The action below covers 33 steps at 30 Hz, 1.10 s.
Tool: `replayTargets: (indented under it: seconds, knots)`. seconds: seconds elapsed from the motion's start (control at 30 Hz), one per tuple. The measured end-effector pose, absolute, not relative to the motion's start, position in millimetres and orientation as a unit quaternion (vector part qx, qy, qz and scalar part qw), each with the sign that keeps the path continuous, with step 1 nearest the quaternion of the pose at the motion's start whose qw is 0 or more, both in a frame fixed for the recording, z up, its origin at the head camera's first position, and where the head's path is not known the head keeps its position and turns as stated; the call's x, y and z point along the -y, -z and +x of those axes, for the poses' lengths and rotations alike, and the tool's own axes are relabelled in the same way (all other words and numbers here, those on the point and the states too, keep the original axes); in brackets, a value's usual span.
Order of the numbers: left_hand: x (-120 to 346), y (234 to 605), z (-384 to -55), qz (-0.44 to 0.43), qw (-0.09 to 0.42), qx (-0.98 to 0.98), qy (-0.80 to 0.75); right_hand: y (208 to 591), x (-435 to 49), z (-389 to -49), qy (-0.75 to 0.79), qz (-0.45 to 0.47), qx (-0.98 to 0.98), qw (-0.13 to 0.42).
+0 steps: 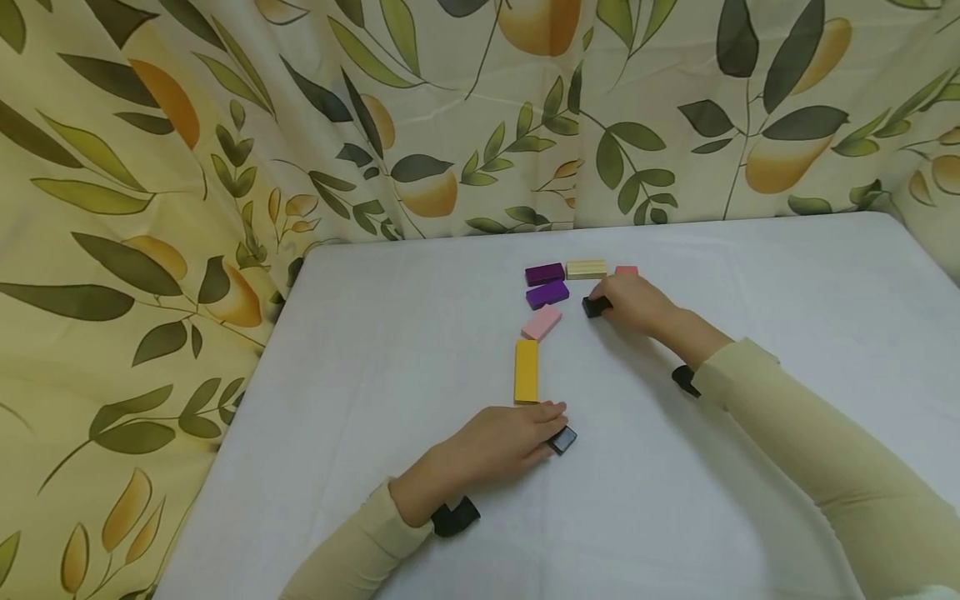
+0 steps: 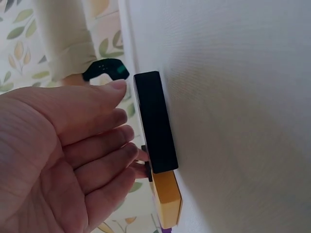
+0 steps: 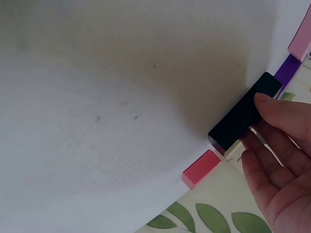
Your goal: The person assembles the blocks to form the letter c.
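Observation:
My right hand [image 1: 637,304] pinches a black block [image 3: 245,114] between thumb and fingers, near the far end of the table. A pink-red block [image 3: 201,169] lies beside it, partly hidden by this hand in the head view. My left hand [image 1: 498,442] is at a dark block with a grey face [image 1: 562,439], its fingers fairly straight over it. From the left wrist, that block [image 2: 155,121] looks black and the fingertips lie close beside it; contact is unclear. Just beyond the left hand lies a yellow block [image 1: 527,371].
A curved row continues from the yellow block: a light pink block [image 1: 542,322], a purple block [image 1: 547,294], a dark purple block [image 1: 544,274] and a cream block [image 1: 587,269]. All lie on a white-covered table [image 1: 375,333]. A leaf-patterned curtain [image 1: 465,125] hangs behind.

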State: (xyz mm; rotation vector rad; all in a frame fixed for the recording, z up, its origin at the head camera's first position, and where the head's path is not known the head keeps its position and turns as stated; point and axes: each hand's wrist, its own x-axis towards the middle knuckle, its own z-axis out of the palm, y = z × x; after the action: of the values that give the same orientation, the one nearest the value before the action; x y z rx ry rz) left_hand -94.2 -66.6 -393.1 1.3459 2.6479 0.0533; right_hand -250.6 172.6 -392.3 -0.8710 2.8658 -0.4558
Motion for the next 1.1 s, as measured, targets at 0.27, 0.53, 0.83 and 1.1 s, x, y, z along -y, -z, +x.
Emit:
replayTargets:
  seconds: [0.27, 0.53, 0.83, 1.1]
  knots:
    - [66, 393, -93, 0.462, 0.076, -0.884, 0.004, 393, -174, -244, 0.148, -0.274, -0.949, 0.054]
    - [63, 396, -91, 0.480, 0.038, -0.873, 0.073, 396, -176, -241, 0.156, -0.274, -0.948, 0.050]
    - [59, 396, -91, 0.481, 0.011, -0.868, 0.127, 394, -178, -231, 0.153, -0.275, -0.947, 0.055]
    - [59, 398, -91, 0.482, -0.007, -0.867, 0.124, 393, -184, -212, 0.154, -0.288, -0.944, 0.045]
